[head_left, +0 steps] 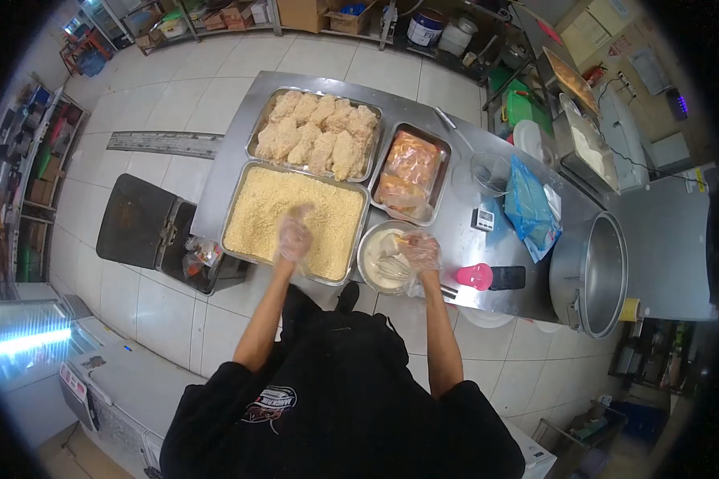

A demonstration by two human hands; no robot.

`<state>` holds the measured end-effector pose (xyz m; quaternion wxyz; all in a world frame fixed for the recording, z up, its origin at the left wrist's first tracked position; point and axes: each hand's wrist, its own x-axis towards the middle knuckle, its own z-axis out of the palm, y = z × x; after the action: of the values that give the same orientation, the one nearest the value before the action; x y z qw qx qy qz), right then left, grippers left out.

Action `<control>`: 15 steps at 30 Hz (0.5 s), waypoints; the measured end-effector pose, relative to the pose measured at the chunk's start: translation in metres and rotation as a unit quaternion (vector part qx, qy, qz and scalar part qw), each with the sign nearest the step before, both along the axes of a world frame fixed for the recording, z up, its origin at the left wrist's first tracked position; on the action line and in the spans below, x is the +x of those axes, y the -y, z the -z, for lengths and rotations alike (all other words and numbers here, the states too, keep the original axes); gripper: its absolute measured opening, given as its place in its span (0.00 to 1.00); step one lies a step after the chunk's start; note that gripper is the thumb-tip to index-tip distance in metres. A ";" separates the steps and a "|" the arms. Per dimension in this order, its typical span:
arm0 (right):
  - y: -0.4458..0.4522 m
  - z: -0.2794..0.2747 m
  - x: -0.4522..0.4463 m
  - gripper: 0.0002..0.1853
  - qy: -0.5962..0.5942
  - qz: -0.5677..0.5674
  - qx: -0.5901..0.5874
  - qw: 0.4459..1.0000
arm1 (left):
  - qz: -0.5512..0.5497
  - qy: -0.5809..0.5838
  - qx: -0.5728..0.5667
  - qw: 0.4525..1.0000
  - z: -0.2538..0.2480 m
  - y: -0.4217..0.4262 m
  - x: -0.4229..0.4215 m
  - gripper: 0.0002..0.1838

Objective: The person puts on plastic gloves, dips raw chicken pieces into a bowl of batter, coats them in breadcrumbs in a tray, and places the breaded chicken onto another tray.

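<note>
A wide tray of pale yellow crumbs (252, 199) lies in front of me. My left hand (294, 238), in a clear plastic glove, is over the crumbs; its fingers are blurred. Also gloved, my right hand (419, 251) is at the right side of a metal bowl of whitish batter (373, 234), holding a battered piece of meat partly in the bowl. A whisk (392, 267) rests in the batter. Behind the crumbs, a tray holds several crumb-coated pieces (323, 132). Raw marinated meat (412, 164) fills a smaller tray behind the bowl.
On the steel table (463, 239) stand a timer (482, 219), a blue plastic bag (527, 203), a pink cup (474, 276), a dark phone (508, 278) and a clear bowl (490, 172). A large pot (589, 275) is at the right; an open bin (136, 219) stands left.
</note>
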<state>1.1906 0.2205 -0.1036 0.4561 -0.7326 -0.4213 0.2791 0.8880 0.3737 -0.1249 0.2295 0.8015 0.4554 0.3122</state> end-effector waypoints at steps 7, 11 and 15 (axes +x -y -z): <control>0.020 -0.084 -0.028 0.09 0.056 0.086 0.063 0.993 | 0.093 -0.155 0.056 0.982 0.071 -0.085 -0.056 0.32; 0.017 -0.099 -0.050 0.10 -0.070 0.136 0.092 0.984 | 0.285 -0.149 -0.080 0.943 0.067 -0.073 -0.070 0.35; 0.014 -0.113 -0.059 0.08 0.036 0.222 -0.033 0.974 | 0.264 -0.305 -0.071 0.912 0.014 -0.063 -0.078 0.36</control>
<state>1.1317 0.2066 0.0092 0.4663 -0.8322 -0.2547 0.1582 0.8102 0.4369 -0.1392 0.2094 0.9306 0.2955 -0.0527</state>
